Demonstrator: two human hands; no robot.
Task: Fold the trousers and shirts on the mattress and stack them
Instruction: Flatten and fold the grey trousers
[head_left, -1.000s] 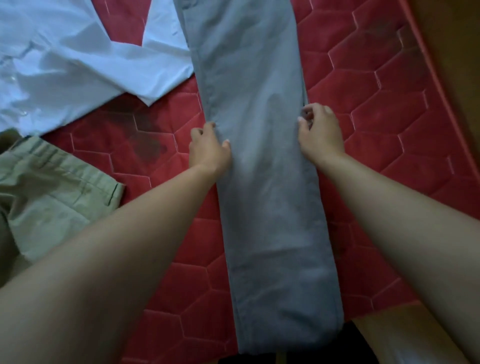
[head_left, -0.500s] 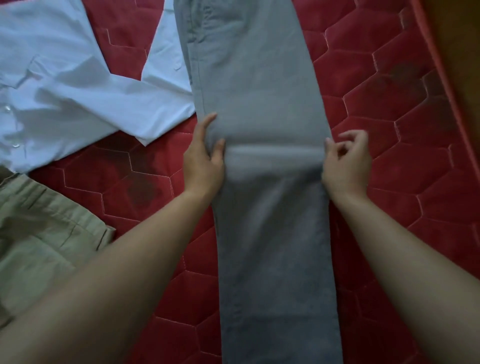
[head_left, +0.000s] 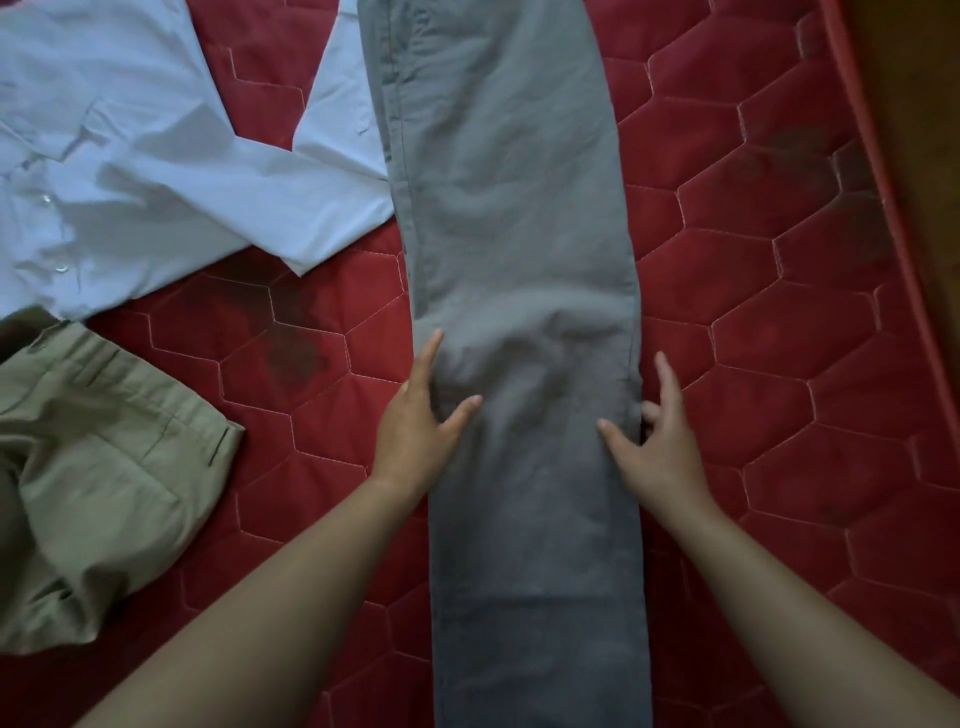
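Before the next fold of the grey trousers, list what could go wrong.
1. The cloth is bunched into a ridge between the left hand and the right hand. Folding the grey trousers now would likely press that crease in.
2. The white shirt lies against the trousers' left edge farther up, so lifting that end may drag the shirt along.

Long grey cotton trousers lie lengthwise on the red quilted mattress, running away from the person. At their left edge rests the left hand, thumb on the cloth. Level with it, the right hand pinches the right edge. Beyond and left of the grip lies a crumpled white button shirt, touching the trousers' left edge. Olive cotton trousers lie well left of the grip, nearer the person.
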